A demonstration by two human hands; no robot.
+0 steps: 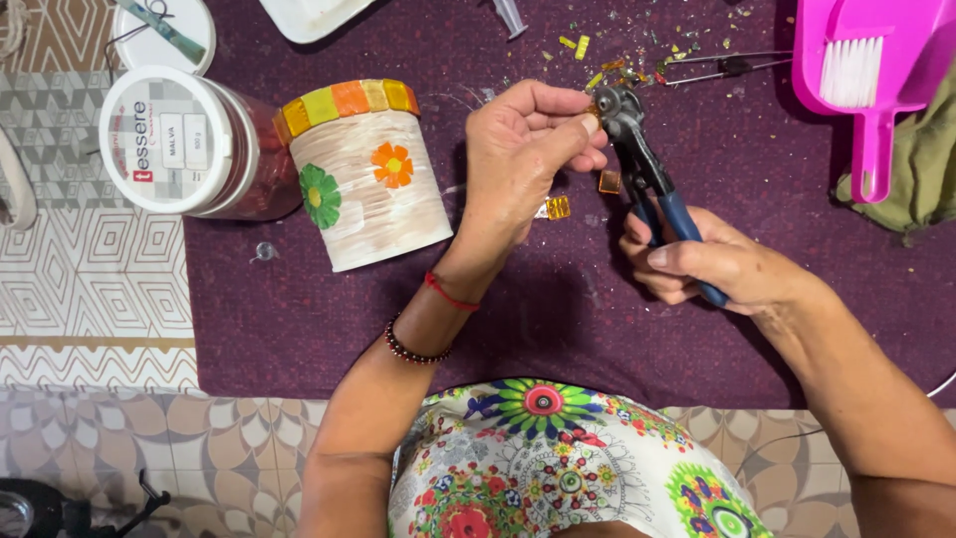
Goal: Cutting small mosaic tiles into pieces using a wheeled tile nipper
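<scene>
Your right hand (712, 264) clenches blue-handled metal nippers (642, 164); left hand (523, 149) pinches a tiny amber glass tile (594, 104) at the jaws over the purple mat (299, 319). Squeeze crooked, shard likely flies.

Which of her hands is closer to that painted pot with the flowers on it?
Left. The left hand is up just right of the flower pot, pinching a small tile at the nipper head. The right hand grips the blue-handled nippers farther right.
</scene>
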